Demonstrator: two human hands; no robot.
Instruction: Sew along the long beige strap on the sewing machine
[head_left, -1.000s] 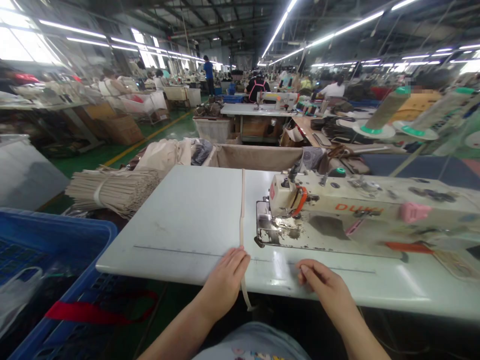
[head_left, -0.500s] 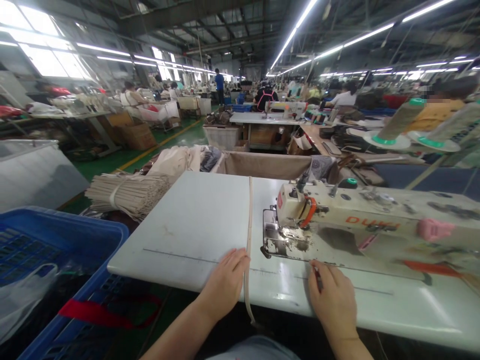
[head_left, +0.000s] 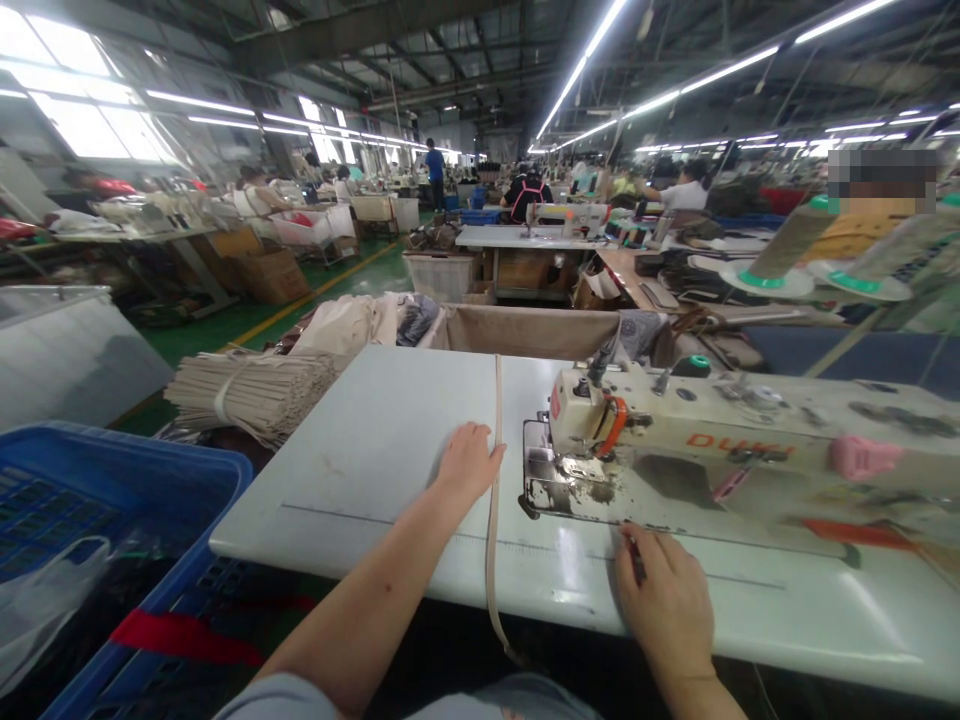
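A long, narrow beige strap runs from the far edge of the pale sewing table toward me, its near end hanging over the front edge. My left hand lies over the table beside the strap, fingers apart, with the thumb side touching it. My right hand rests near the front edge, curled around a small dark reddish-brown tool whose kind is mostly hidden by the fingers. Between and beyond my hands stands the sewing machine, its needle plate right of the strap.
At left are a blue plastic basket with a red band and a tied bundle of beige strips. A fabric-lined bin stands behind the table. Thread cones rise at right. Other people work farther back.
My left hand has moved forward along the strap, away from me, and its fingers have spread. The right hand stays in place with the small dark tool.
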